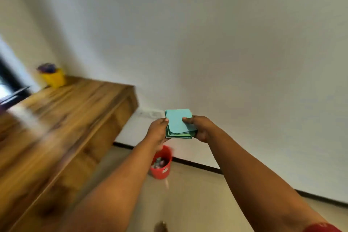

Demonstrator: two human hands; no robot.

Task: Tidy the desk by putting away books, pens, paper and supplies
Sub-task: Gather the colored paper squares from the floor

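Observation:
A stack of teal and green paper squares (178, 121) is held in the air to the right of the wooden desk (62, 117), in front of the white wall. My left hand (157, 132) grips the stack's left edge and my right hand (197, 128) grips its right side, thumb on top. Directly below the hands a red bucket (162, 166) with small items inside stands on the floor. A yellow pot (53, 77) with purple things in it sits at the desk's far corner. The view is tilted and blurred.
A dark flat object (14, 96) lies at the desk's left edge beside a blurred pale streak. A white wall socket (149, 113) is just behind the paper stack. A black skirting strip (197, 165) runs along the wall's base.

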